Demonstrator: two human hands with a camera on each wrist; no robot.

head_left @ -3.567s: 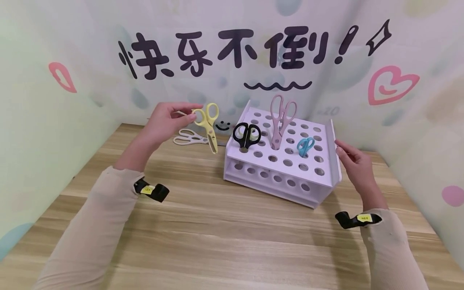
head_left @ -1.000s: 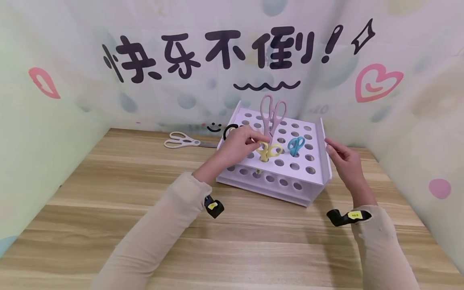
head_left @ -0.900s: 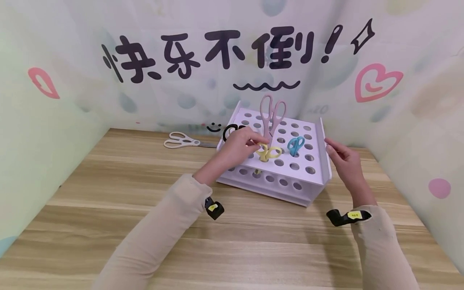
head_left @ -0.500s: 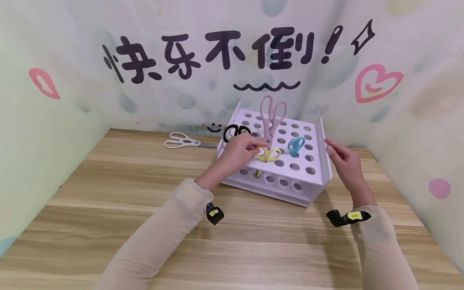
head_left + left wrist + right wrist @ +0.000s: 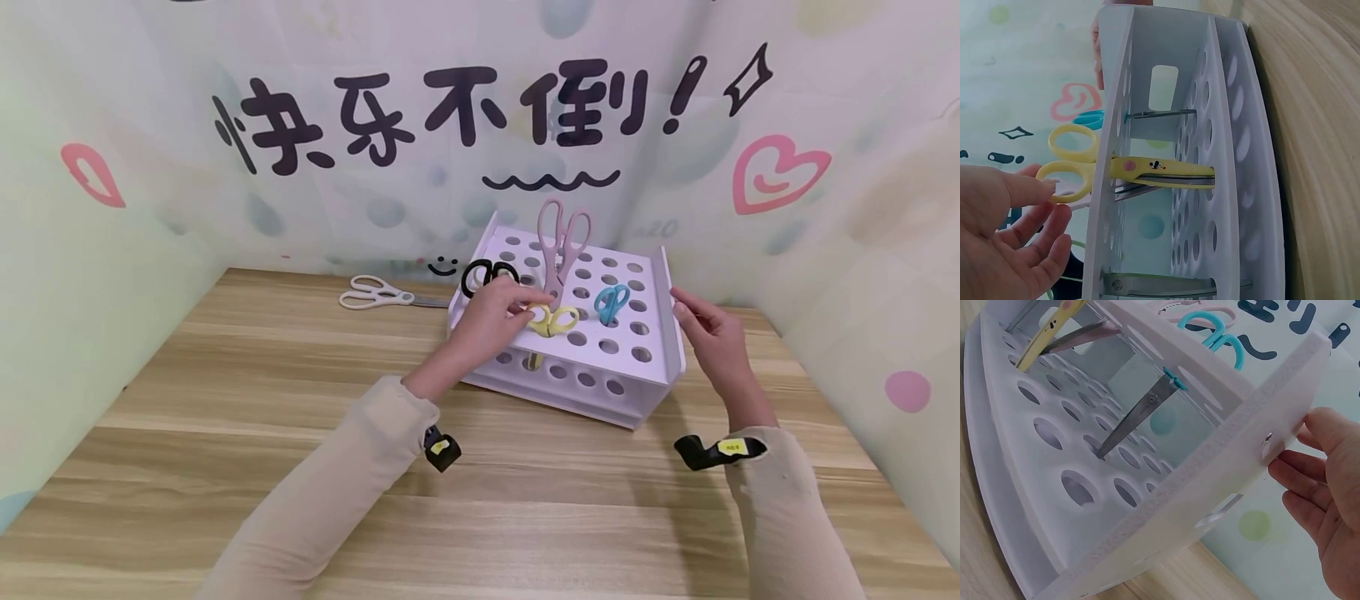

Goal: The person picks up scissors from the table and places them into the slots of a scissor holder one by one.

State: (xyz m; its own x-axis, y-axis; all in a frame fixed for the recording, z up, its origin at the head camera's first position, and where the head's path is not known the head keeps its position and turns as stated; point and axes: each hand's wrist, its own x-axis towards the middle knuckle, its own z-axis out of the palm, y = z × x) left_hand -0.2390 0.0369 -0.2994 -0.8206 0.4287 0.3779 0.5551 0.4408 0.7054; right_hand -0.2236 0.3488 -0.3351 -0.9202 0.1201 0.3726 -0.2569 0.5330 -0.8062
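Observation:
My left hand [image 5: 491,315] pinches one handle loop of the yellow scissors [image 5: 553,321] between thumb and fingertips. Their blades pass down through a front-row hole in the white rack [image 5: 660,367]; in the left wrist view the tip reaches the lower perforated shelf. My right hand [image 5: 716,337] rests its fingertips against the outer face of the rack's right side panel [image 5: 1210,506]. Handles up in the same rack stand pink scissors [image 5: 562,242], small teal scissors [image 5: 612,304] and black scissors [image 5: 480,271], the last partly hidden by my left hand.
White-handled scissors [image 5: 375,293] lie on the wooden table [image 5: 337,375] left of the rack, blades pointing towards it. A printed cloth [image 5: 390,183] with large black characters hangs right behind the rack. More cloth walls stand at both sides.
The yellow scissors were held in the air left of the rack and are now in a front-row hole, the left hand having moved right with them. The right hand has stayed at the panel.

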